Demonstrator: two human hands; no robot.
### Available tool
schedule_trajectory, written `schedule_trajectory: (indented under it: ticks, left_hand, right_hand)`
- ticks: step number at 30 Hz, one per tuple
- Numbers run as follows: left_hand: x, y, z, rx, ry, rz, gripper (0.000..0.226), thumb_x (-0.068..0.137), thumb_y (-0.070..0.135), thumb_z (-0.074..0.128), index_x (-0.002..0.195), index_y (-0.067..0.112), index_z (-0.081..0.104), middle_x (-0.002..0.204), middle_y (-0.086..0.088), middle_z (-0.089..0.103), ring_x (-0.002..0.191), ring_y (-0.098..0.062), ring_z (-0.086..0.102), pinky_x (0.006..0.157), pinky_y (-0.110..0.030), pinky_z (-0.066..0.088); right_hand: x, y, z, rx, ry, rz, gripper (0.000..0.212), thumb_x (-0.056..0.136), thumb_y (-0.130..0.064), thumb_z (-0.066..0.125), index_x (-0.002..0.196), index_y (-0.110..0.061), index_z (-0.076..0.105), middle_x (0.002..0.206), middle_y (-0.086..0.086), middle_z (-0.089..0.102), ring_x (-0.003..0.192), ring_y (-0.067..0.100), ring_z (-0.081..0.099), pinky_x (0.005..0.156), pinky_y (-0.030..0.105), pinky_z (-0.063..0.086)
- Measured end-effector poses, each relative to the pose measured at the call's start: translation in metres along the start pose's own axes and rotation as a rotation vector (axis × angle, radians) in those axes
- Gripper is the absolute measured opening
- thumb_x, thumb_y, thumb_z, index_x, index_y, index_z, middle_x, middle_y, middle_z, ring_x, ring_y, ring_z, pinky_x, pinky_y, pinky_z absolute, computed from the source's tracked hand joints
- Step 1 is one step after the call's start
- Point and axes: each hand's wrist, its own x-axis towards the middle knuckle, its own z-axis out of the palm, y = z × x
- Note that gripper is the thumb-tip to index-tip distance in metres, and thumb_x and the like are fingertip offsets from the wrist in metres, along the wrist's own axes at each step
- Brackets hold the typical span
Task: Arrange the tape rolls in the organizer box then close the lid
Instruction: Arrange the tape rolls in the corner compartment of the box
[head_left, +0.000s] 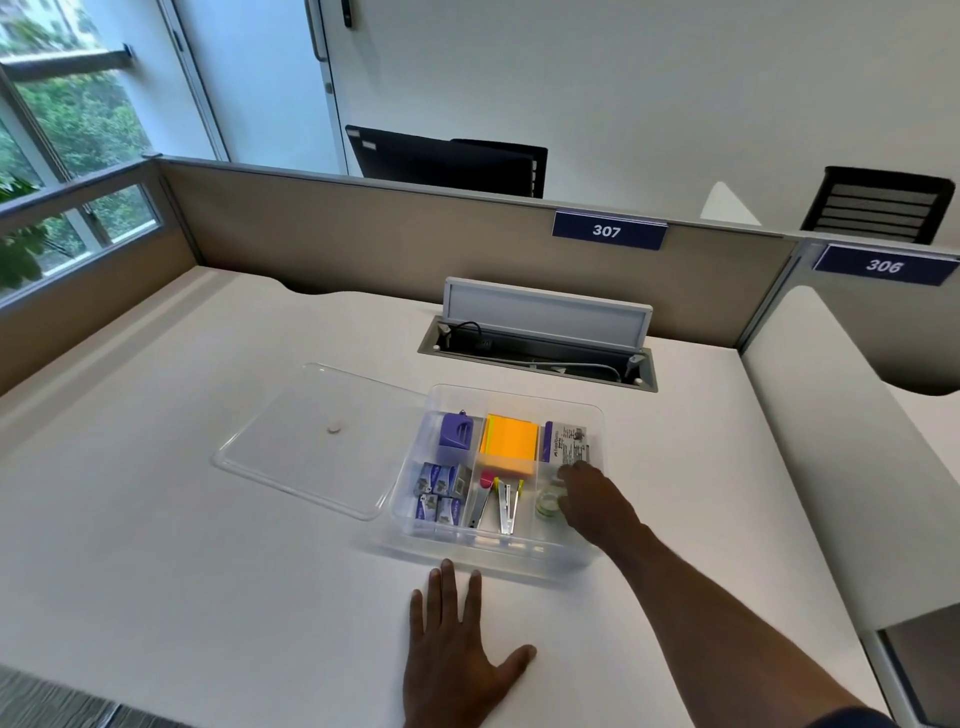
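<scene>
A clear plastic organizer box (519, 558) sits on the white desk, its clear lid (311, 441) lying flat to its left. In the box's right front compartment lie clear tape rolls (548, 503). My right hand (597, 501) reaches into that compartment, fingers down on or around a roll; the grip is hidden. My left hand (457, 649) rests flat on the desk just in front of the box, fingers spread, holding nothing. Other compartments hold a purple dispenser (457, 430), orange sticky notes (511, 441), staple boxes (441, 493) and staplers (501, 504).
An open cable tray (535, 353) with a raised flap is set into the desk behind the box. Beige partition walls (363, 234) with signs 307 and 306 border the desk. A window is on the left. A neighbouring desk (810, 415) lies to the right.
</scene>
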Motion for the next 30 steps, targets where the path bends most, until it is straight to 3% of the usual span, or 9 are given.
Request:
schedule_trajectory:
  ticks: [3, 6, 10, 13, 16, 20, 23, 26, 30]
  left_hand:
    - [0.000, 0.001, 0.001, -0.018, -0.014, 0.010, 0.104, 0.066, 0.091, 0.033, 0.139, 0.019, 0.045, 0.151, -0.017, 0.030, 0.143, -0.024, 0.004, 0.111, -0.042, -0.003]
    - [-0.001, 0.000, 0.003, -0.016, -0.045, -0.006, 0.105, 0.065, 0.090, 0.041, 0.139, 0.016, 0.048, 0.149, -0.021, 0.035, 0.139, -0.035, 0.032, 0.111, -0.043, -0.003]
    - [-0.001, 0.001, 0.002, 0.016, -0.028, 0.006, 0.104, 0.064, 0.087, 0.043, 0.137, 0.014, 0.051, 0.146, -0.024, 0.039, 0.133, -0.038, 0.041, 0.111, -0.043, -0.003]
    - [-0.003, 0.001, 0.000, 0.019, -0.009, 0.019, 0.103, 0.065, 0.086, 0.041, 0.138, 0.013, 0.048, 0.147, -0.024, 0.036, 0.135, -0.039, 0.037, 0.111, -0.043, -0.004]
    - [-0.004, 0.001, 0.000, 0.025, 0.005, 0.028, 0.104, 0.067, 0.087, 0.038, 0.140, 0.013, 0.045, 0.150, -0.024, 0.032, 0.138, -0.039, 0.031, 0.112, -0.044, -0.005]
    - [-0.004, -0.002, 0.003, 0.056, 0.022, 0.044, 0.107, 0.069, 0.089, 0.030, 0.147, 0.016, 0.033, 0.156, -0.021, 0.019, 0.145, -0.035, 0.014, 0.113, -0.048, -0.002]
    - [-0.002, -0.003, 0.006, 0.053, 0.026, 0.045, 0.107, 0.069, 0.089, 0.027, 0.147, 0.016, 0.032, 0.156, -0.021, 0.017, 0.145, -0.035, 0.013, 0.113, -0.050, 0.000]
    - [-0.001, -0.005, 0.009, 0.084, 0.020, 0.043, 0.110, 0.067, 0.092, 0.017, 0.151, 0.020, 0.016, 0.159, -0.017, 0.001, 0.146, -0.032, -0.004, 0.115, -0.049, -0.006]
    - [-0.001, -0.005, 0.010, 0.064, 0.034, 0.041, 0.110, 0.067, 0.091, 0.018, 0.151, 0.020, 0.018, 0.159, -0.017, 0.001, 0.146, -0.031, -0.004, 0.114, -0.049, -0.008]
  right_hand:
    - [-0.004, 0.001, -0.009, 0.049, 0.214, 0.009, 0.029, 0.089, -0.013, 0.056, 0.116, -0.003, 0.059, 0.118, 0.015, 0.061, 0.105, 0.033, 0.060, 0.086, 0.041, 0.053]
    - [-0.013, 0.007, -0.016, 0.026, 0.388, 0.053, 0.028, 0.084, -0.012, 0.062, 0.110, -0.001, 0.062, 0.108, 0.016, 0.065, 0.096, 0.034, 0.062, 0.074, 0.039, 0.056]
    - [-0.039, 0.025, -0.025, 0.015, 0.484, 0.216, 0.027, 0.078, -0.006, 0.066, 0.105, 0.000, 0.064, 0.105, 0.018, 0.065, 0.093, 0.038, 0.063, 0.067, 0.041, 0.056]
    - [-0.067, 0.042, -0.028, -0.010, 0.436, 0.385, 0.032, 0.078, -0.001, 0.061, 0.110, 0.001, 0.061, 0.112, 0.022, 0.062, 0.096, 0.042, 0.061, 0.067, 0.043, 0.055]
    - [-0.099, 0.062, -0.025, -0.083, 0.256, 0.560, 0.030, 0.081, -0.001, 0.049, 0.110, -0.004, 0.056, 0.110, 0.018, 0.057, 0.098, 0.037, 0.058, 0.072, 0.038, 0.052]
    - [-0.133, 0.071, -0.018, -0.059, 0.211, 0.651, 0.020, 0.080, -0.003, 0.041, 0.095, -0.001, 0.055, 0.096, 0.024, 0.057, 0.091, 0.038, 0.062, 0.070, 0.037, 0.048]
    - [-0.150, 0.076, -0.018, 0.065, 0.050, 0.860, 0.027, 0.089, -0.016, 0.042, 0.114, -0.009, 0.050, 0.116, 0.020, 0.053, 0.108, 0.034, 0.055, 0.082, 0.036, 0.044]
    - [-0.165, 0.079, -0.012, 0.083, 0.035, 0.876, 0.029, 0.093, -0.014, 0.040, 0.120, -0.007, 0.049, 0.120, 0.020, 0.052, 0.110, 0.033, 0.055, 0.090, 0.037, 0.047]
    - [-0.175, 0.080, -0.006, 0.057, 0.023, 0.849, 0.016, 0.094, -0.013, 0.042, 0.107, -0.013, 0.051, 0.118, 0.015, 0.056, 0.109, 0.031, 0.058, 0.090, 0.033, 0.051]
